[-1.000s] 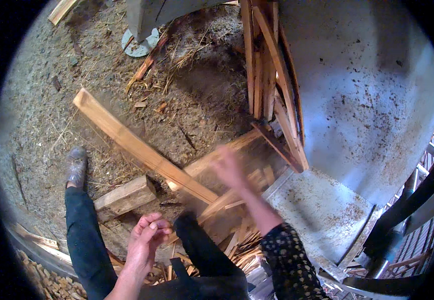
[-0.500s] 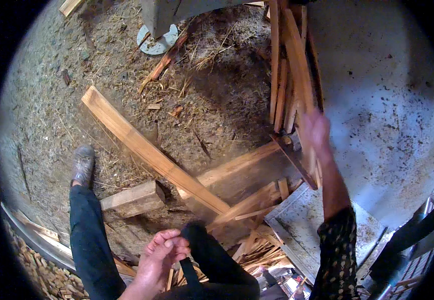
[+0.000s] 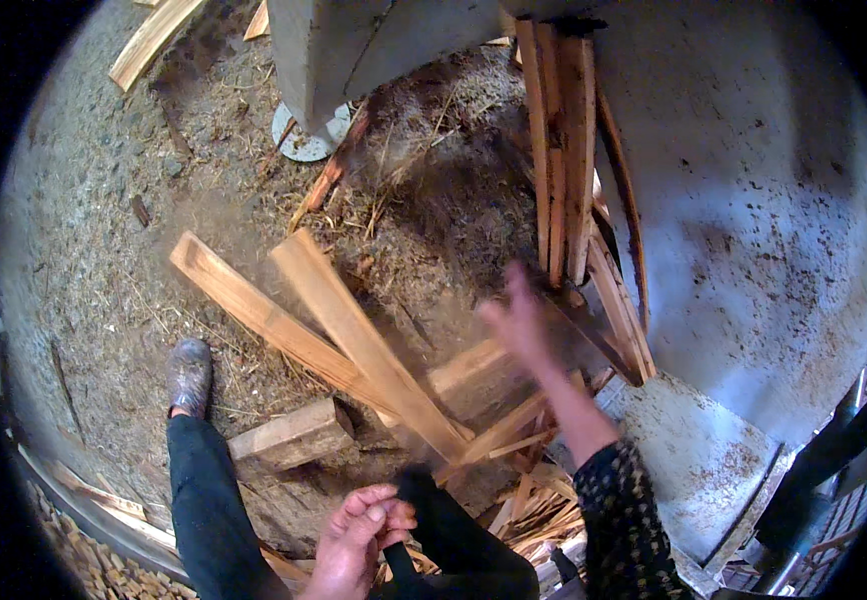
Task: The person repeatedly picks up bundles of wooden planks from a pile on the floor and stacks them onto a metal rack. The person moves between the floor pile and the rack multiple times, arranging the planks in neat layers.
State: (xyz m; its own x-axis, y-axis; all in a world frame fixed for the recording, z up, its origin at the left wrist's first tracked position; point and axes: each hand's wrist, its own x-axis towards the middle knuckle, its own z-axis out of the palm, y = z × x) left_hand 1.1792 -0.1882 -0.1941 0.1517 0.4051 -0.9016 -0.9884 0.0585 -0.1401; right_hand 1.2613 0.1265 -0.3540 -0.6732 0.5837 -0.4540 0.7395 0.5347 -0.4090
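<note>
My right hand [image 3: 522, 322], smeared by motion, reaches over the floor with its fingers apart and nothing held. Left of it, a slightly blurred wooden board [image 3: 369, 345] slants across another wooden board [image 3: 254, 308]. To its right, several long wooden slats [image 3: 557, 150] stand against a grey metal panel [image 3: 754, 240]. My left hand [image 3: 362, 530] is low, beside my dark-clothed knee, with thumb and fingers curled together. Whether anything is between them cannot be made out.
A squared wood block [image 3: 294, 436] lies near my shoe [image 3: 190, 378]. A metal post foot [image 3: 311, 132] stands on the straw-strewn floor. Wood scraps [image 3: 544, 515] lie by my knee, beside a dirty metal plate [image 3: 689, 450]. Another board [image 3: 154, 45] lies far left.
My right hand has moved left, away from the standing slats. A second board now lies across the first one, and the hand is free of it. My left hand stays curled; the view has shifted slightly.
</note>
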